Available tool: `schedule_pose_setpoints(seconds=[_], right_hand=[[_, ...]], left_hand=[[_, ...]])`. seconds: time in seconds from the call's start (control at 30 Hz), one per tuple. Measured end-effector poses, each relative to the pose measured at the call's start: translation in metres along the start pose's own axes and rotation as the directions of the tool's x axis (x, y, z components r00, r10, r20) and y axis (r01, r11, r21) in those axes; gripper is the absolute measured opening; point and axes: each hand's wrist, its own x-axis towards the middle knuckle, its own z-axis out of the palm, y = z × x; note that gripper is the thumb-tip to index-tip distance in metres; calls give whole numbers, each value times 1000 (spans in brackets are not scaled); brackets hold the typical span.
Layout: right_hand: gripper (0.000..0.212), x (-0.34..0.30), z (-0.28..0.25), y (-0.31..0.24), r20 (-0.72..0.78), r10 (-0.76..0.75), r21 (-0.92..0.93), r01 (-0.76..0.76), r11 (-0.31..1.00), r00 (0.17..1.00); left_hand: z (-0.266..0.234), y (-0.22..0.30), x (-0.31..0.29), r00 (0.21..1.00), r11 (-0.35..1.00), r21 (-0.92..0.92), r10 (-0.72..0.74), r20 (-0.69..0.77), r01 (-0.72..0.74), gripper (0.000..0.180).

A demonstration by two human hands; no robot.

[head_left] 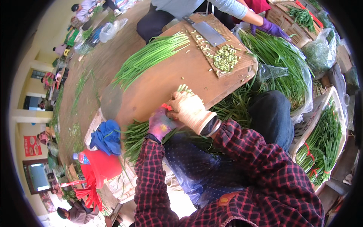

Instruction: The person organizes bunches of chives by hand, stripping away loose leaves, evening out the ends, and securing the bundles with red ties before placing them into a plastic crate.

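My right hand (189, 108), in a cream glove, is closed round a bunch of garlic chives whose pale stem ends (184, 89) poke out beyond it. Pressed against it is my left hand (163, 122), in a purple-pink glove, its fingers closed at a red tie (166, 107). Both hands are over the near edge of the brown board (151, 90). Green chive leaves (137, 138) spread out below and left of them. Farther up the board lies a loose sheaf of chives (153, 56), with stem ends to the upper right.
A cleaver (207, 32) and chopped stem ends (225, 58) lie on cardboard. Across the board, a co-worker's purple-gloved hand (271, 29) touches bagged chives (278, 62). A white crate (342, 117) holds tied bunches at right. Red ties (90, 191) and a blue cloth (106, 137) are at left.
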Motion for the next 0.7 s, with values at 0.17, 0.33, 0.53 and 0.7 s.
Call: schedule_pose_setpoints(seconds=[0.17,0.33,0.53,0.7], right_hand=[[24,1,5,-13,106,-177,97,167,981,978],[19,10,11,5,88,-219,279,187,942,972],[16,-12,-1,-16,59,-220,169,207,964,974],[19,-50,-55,-50,-168,-252,151,278,949,953]], left_hand=[[12,-32,-6,995,970,-225,77,-57,-88,56],[-7,27,-43,869,911,392,293,-398,-128,64],[65,43,-141,997,607,-794,-81,-19,34,85],[91,27,-131,936,-59,-959,-244,-255,-277,82]])
